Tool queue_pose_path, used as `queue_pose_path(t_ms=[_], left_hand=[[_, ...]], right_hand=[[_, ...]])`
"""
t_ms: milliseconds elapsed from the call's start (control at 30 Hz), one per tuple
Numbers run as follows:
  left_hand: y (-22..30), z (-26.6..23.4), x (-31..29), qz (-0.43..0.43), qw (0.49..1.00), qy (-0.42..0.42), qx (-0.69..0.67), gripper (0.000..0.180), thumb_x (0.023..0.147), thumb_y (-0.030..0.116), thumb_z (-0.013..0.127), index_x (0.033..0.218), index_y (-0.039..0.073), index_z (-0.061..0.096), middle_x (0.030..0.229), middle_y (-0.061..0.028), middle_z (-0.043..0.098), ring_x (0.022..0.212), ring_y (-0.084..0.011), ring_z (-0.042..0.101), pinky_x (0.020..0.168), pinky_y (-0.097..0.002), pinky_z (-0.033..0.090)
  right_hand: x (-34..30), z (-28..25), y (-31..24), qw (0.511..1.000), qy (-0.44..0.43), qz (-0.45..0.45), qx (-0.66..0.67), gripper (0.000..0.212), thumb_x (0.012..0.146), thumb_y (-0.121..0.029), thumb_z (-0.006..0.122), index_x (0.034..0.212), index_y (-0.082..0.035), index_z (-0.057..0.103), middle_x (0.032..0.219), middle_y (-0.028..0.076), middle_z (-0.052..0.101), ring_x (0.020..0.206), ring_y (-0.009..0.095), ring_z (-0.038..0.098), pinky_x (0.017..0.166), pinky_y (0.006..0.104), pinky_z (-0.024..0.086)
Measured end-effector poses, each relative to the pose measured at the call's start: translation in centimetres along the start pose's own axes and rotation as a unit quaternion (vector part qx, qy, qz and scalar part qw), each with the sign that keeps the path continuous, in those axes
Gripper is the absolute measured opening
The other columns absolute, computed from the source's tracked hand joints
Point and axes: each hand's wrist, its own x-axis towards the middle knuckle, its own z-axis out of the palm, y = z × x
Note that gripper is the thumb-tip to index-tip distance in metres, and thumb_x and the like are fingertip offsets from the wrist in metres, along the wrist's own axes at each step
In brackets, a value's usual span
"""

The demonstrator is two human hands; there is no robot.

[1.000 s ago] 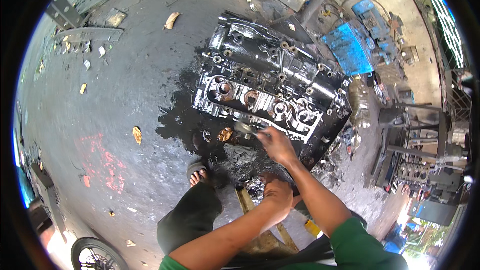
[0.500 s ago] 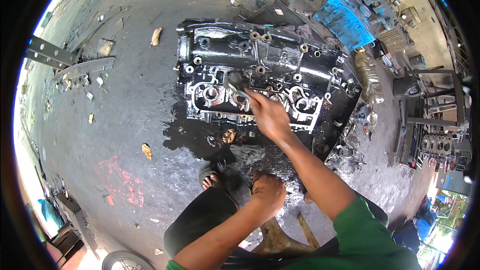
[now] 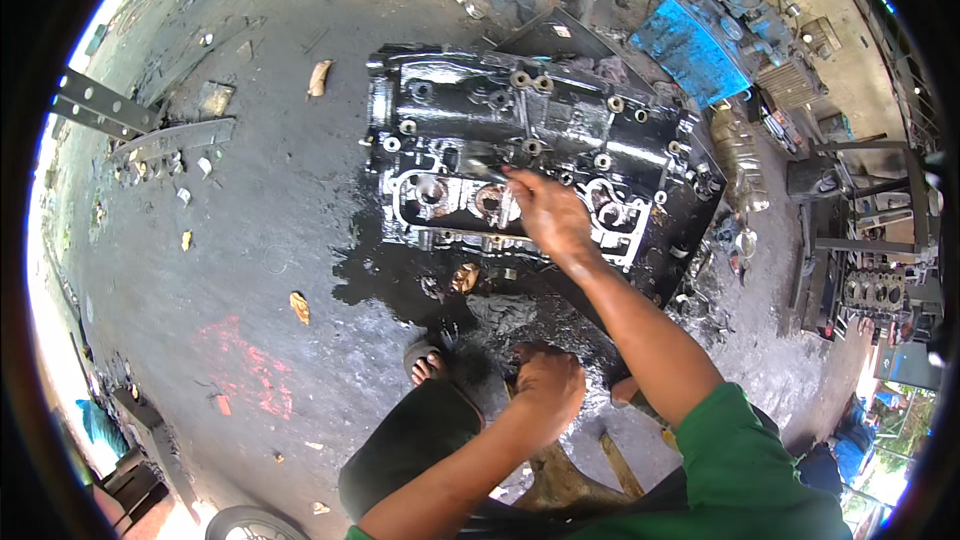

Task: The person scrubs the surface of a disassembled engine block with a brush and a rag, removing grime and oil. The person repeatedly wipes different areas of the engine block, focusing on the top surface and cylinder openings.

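A large engine casting [image 3: 450,105], glossy black and wet, lies on the ground in front of me. Pale bolt bosses stand out on it, and a light gasket-like rim runs along its near part. My right hand [image 3: 552,212] is closed round the handle of a brush [image 3: 488,160], whose dark head is smeared by motion over the middle of the casting. Nearer to me, my left hand [image 3: 552,385] is curled into a fist between my legs. Whatever may be inside that fist is hidden.
Dark liquid [image 3: 365,270] spreads on the floor left of the casting. A grey rag [image 3: 503,312] and a dry leaf [image 3: 465,278] lie in front. Blue machinery [image 3: 690,48] stands far right, above a crumpled plastic bottle [image 3: 740,155]. A forked wooden piece [image 3: 560,480] sits below my left hand.
My right hand with the brush has shifted slightly right across the casting. The whole scene sits a little further right and lower. My left fist stays curled.
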Motion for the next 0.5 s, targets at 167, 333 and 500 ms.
queue_pose_path(t_ms=[167, 333, 500], left_hand=[[0.1, 0.1, 0.3, 0.017, 0.999, 0.021, 0.047, 0.013, 0.08, 0.016, 0.061, 0.083, 0.007, 0.069, 0.085, -0.0111, 0.07, 0.073, -0.0238, 0.069, 0.046, -0.037, 0.051], [-0.2, -1.0, 0.3, 0.035, 0.999, -0.041, 0.004, 0.015, 0.078, 0.017, 0.064, 0.086, 0.005, 0.069, 0.091, -0.0146, 0.069, 0.076, -0.0228, 0.069, 0.049, -0.0375, 0.052], [0.4, -1.2, 0.2, 0.044, 0.997, -0.059, -0.003, 0.021, 0.076, 0.016, 0.067, 0.092, 0.002, 0.07, 0.094, -0.0164, 0.069, 0.083, -0.0265, 0.069, 0.054, -0.0409, 0.054]], right_hand=[[-0.5, 2.1, 0.3, 0.99, 0.082, -0.105, 0.048, 0.032, 0.102, -0.032, 0.045, 0.112, -0.013, 0.068, 0.057, 0.011, 0.059, 0.039, 0.013, 0.052, 0.033, 0.0342, 0.043], [-1.3, 3.2, 0.9, 0.997, 0.015, 0.078, -0.026, 0.031, 0.1, -0.031, 0.049, 0.12, -0.012, 0.064, 0.058, 0.011, 0.061, 0.044, 0.021, 0.058, 0.046, 0.0379, 0.05], [-1.5, 1.3, 0.1, 0.998, -0.003, -0.034, 0.046, 0.034, 0.1, -0.033, 0.048, 0.128, -0.017, 0.059, 0.062, 0.015, 0.064, 0.049, 0.025, 0.063, 0.048, 0.0404, 0.051]])
